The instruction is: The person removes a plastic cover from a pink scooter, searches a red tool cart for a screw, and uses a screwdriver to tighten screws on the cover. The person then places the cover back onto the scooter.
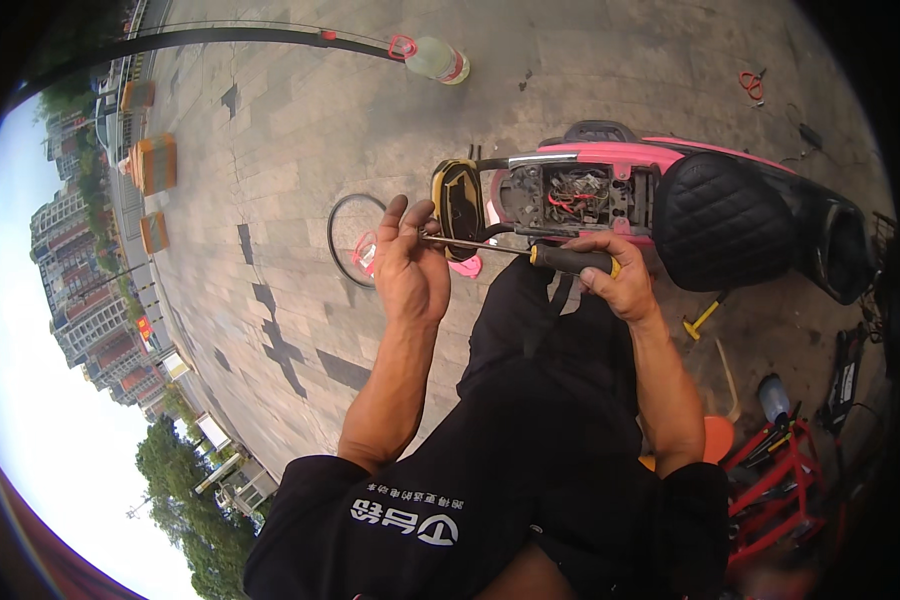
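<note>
A long screwdriver [568, 259] with a dark handle and a metal shaft lies level in front of me. My right hand [622, 283] is wrapped around its handle. At the other end, the fingers of my left hand [413, 272] pinch the shaft's tip; whether a small part is also between them I cannot make out. Just beyond my hands is a pink electric scooter [620, 152]. Tangled wires [576, 195] show in its uncovered compartment, beside the black quilted seat [725, 222]. A black panel with a yellow rim [458, 208] sits next to my left fingertips.
A yellow hammer [705, 316] and red-handled pliers or scissors [752, 86] lie on the paving. At lower right stand a red metal frame [775, 490] and an orange round piece [718, 437]. A bottle [437, 62] is at a pole's end. Orange barriers [154, 164] stand far left.
</note>
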Motion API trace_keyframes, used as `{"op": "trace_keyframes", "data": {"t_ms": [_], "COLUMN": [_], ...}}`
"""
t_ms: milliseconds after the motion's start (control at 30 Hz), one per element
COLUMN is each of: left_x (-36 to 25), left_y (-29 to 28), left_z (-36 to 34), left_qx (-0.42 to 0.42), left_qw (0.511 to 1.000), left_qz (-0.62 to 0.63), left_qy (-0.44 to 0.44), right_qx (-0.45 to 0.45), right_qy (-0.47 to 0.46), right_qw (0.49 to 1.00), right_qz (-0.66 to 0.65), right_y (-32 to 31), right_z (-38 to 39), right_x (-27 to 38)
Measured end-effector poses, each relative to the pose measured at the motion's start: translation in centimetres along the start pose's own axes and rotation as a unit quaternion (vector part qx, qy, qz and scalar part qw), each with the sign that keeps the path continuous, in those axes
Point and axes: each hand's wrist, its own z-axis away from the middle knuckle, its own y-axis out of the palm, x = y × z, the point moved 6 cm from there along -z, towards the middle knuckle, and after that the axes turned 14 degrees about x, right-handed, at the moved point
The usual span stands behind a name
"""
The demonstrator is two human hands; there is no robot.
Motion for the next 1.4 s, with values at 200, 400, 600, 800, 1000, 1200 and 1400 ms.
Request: {"op": "trace_keyframes", "data": {"t_ms": [200,400,600,800,1000,1200,1400], "left_x": [-0.8,-1.1,-0.9,0.2,5.1,7.2,7.3], "left_y": [1.2,2.9,2.3,-5.2,-9.9,-10.5,-10.4], "left_z": [-0.1,1.0,1.8,0.1,-2.6,-3.7,-3.7], "left_qx": [0.075,0.091,0.108,-0.043,-0.022,-0.013,-0.012], "left_qw": [0.995,0.991,0.989,0.946,0.814,0.802,0.858], "left_qz": [0.065,0.1,0.1,-0.321,-0.572,-0.593,-0.499], "left_qy": [-0.022,-0.011,-0.025,0.001,-0.102,-0.071,-0.12], "right_qx": [0.017,0.046,0.076,0.032,-0.034,-0.036,-0.005], "right_qy": [-0.02,-0.037,-0.052,-0.044,0.008,0.053,0.035], "right_qw": [0.991,0.978,0.969,0.983,0.992,0.992,0.999], "right_qz": [-0.133,-0.2,-0.23,-0.176,-0.125,-0.108,-0.038], "right_y": [0.5,0.4,0.4,-3.5,-8.1,-9.3,-9.0], "right_z": [-0.5,-1.0,-1.4,0.1,0.9,-0.2,-2.5], "right_x": [-3.6,-4.7,-4.4,-4.9,-8.4,-11.5,-12.5]}}
